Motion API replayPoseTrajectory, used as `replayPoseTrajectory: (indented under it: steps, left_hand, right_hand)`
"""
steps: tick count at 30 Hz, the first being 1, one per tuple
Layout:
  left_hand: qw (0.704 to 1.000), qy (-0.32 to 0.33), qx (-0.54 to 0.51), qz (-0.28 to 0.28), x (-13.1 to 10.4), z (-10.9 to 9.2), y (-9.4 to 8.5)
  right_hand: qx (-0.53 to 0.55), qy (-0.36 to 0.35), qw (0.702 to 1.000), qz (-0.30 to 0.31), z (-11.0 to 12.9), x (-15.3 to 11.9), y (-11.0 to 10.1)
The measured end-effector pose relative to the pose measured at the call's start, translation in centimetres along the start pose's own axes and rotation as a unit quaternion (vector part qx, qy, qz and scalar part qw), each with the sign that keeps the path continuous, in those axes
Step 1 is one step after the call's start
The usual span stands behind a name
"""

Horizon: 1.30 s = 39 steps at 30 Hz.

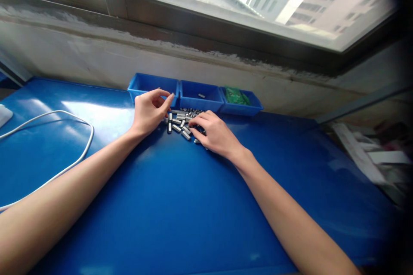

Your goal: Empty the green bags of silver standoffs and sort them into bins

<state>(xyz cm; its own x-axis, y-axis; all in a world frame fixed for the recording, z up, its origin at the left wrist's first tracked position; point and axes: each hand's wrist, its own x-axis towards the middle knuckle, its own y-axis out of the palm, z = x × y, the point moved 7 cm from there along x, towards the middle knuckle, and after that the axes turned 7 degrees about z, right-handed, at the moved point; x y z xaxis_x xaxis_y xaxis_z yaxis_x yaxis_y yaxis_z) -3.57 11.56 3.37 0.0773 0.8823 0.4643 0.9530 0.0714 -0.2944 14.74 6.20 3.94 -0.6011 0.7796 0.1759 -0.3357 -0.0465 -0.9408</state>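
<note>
Several short metal hexagonal standoffs (177,128) lie in a loose pile on the blue table, in front of the small blue bins. My left hand (151,111) is at the left side of the pile, partly in front of the left bin (155,82). Its thumb and index finger come together at the tips; whatever may be between them is hidden. My right hand (217,132) reaches over the right side of the pile. Its fingers are bent downward, with a gap between thumb and index finger, close to the pieces. Part of the pile is covered by this hand.
The middle bin (206,102) holds a small metal piece. Green plastic packaging (237,96) sits in the right bin (243,109). A white cable (92,131) curves over the blue table (180,215) at left. Behind the bins are a wall (97,58) and a window.
</note>
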Motion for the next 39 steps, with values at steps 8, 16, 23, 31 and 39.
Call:
replayPoseTrajectory:
  steps: [8,16,23,31,39]
  left_hand:
    - [0.994,0.066,0.07,0.048,-0.5,-1.2,1.0]
    - [0.979,0.126,0.13,0.098,-0.9,-2.2,2.1]
    - [0.977,0.134,0.135,0.097,-1.1,-2.1,2.2]
    - [0.974,0.153,0.13,0.1,-1.3,-2.8,2.2]
    - [0.949,0.237,0.154,0.143,-2.3,-3.9,3.0]
  right_hand:
    - [-0.031,-0.004,1.0,-0.006,0.5,0.0,-0.2]
    - [-0.031,0.014,0.999,-0.042,-0.1,-0.1,0.1]
    - [-0.037,0.02,0.998,-0.042,-0.3,0.3,0.2]
    - [0.135,0.077,0.979,-0.135,-1.7,-0.6,-1.0]
    - [0.53,0.17,0.817,-0.15,-4.2,-1.3,0.1]
